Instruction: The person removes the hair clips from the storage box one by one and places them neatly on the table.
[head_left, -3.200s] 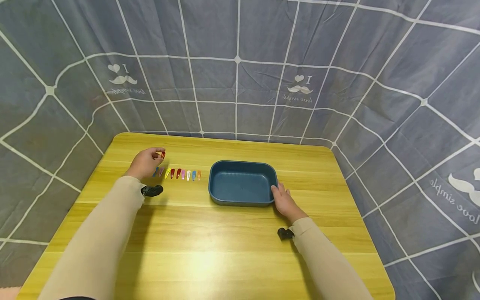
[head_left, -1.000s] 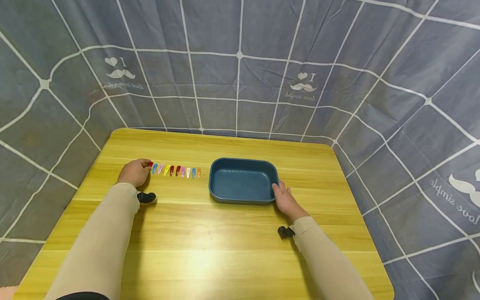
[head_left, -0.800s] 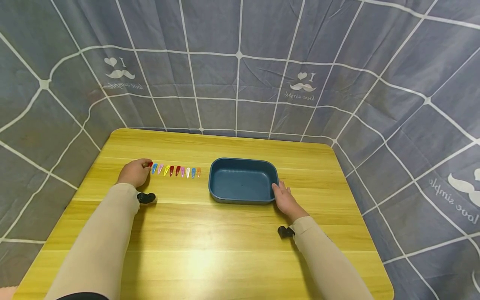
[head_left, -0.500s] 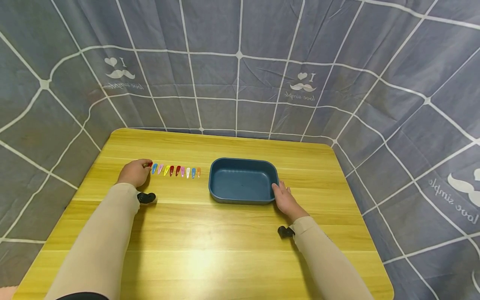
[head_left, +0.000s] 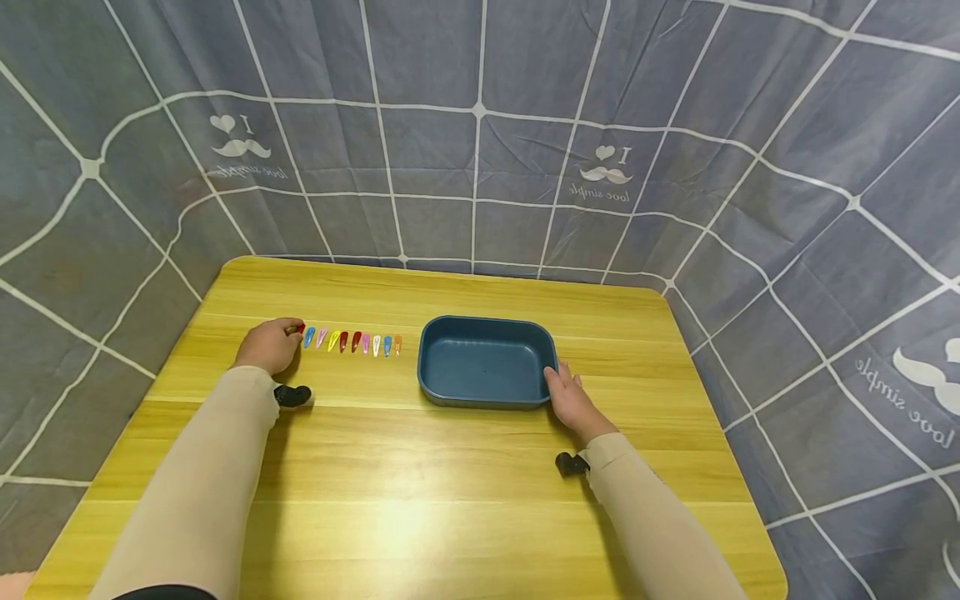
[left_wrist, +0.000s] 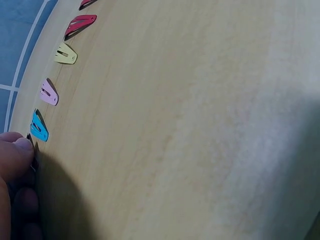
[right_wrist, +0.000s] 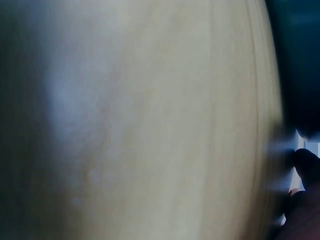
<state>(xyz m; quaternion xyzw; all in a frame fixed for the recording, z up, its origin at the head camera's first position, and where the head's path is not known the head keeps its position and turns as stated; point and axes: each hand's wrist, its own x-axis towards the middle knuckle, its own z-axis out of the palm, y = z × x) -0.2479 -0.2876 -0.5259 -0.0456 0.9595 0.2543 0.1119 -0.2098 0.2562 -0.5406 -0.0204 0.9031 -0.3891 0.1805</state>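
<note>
My left hand pinches a red snap hair clip at the left end of a row of clips; the fingers cover most of it. In the left wrist view, the thumb presses down close to a blue hair clip. Farther along the row lie a pink clip, a yellow clip and a red clip. My right hand holds the right wall of a dark blue rectangular tub, thumb over the rim and fingers outside. No contents show in the tub.
The row continues right with a white clip and an orange clip, among others, left of the tub. Everything is on a yellow wood-grain table. A grey-blue gridded curtain surrounds its back and sides.
From 3.2 seconds ago, my left hand has brought the red clip left and down to the row's left end. Over the last second both hands stay nearly still.
</note>
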